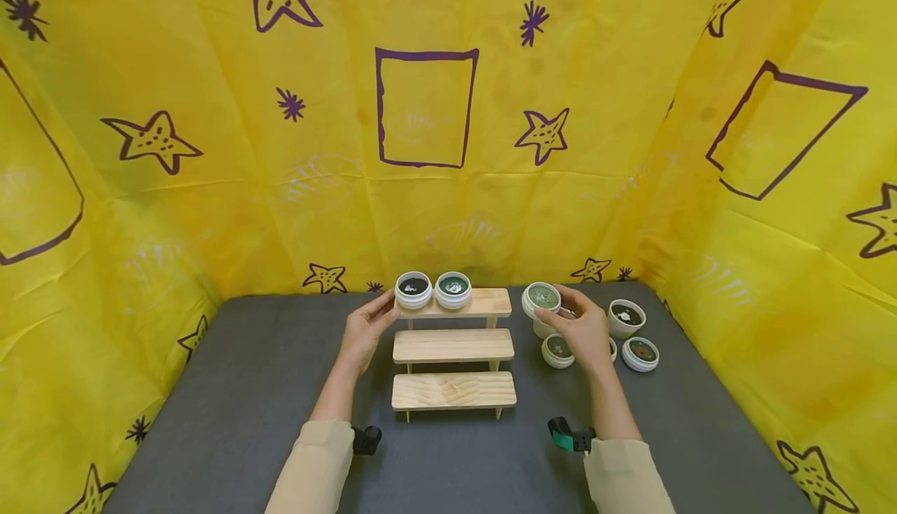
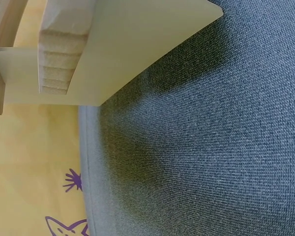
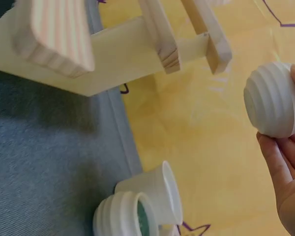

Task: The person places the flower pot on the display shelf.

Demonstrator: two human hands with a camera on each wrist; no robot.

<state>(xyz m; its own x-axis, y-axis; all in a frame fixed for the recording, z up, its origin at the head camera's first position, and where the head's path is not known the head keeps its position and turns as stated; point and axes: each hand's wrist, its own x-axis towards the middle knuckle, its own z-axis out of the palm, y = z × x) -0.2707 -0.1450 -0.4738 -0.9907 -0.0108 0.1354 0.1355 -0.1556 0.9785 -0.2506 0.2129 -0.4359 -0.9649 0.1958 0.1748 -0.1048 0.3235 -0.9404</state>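
Note:
My right hand (image 1: 583,329) grips a small ribbed white pot (image 1: 542,297) with pale green contents, right of the stand's top shelf. In the right wrist view, thumb and fingers close around this ribbed pot (image 3: 271,103), raised off the table. Two white pots stand side by side on the top shelf (image 1: 490,301): a dark-filled pot (image 1: 413,291) at its left end and a green-filled pot (image 1: 453,290) beside it. My left hand (image 1: 364,331) has its fingertips at the shelf's left end, by the dark-filled pot; whether they pinch anything is hidden.
The wooden stand's middle shelf (image 1: 453,346) and bottom shelf (image 1: 454,391) are bare. Right of it are a green-filled pot (image 1: 558,351), a taller white cup (image 1: 626,318), a brown-filled pot (image 1: 641,354) and others partly hidden. Yellow patterned cloth (image 1: 427,218) surrounds the grey table (image 1: 266,420).

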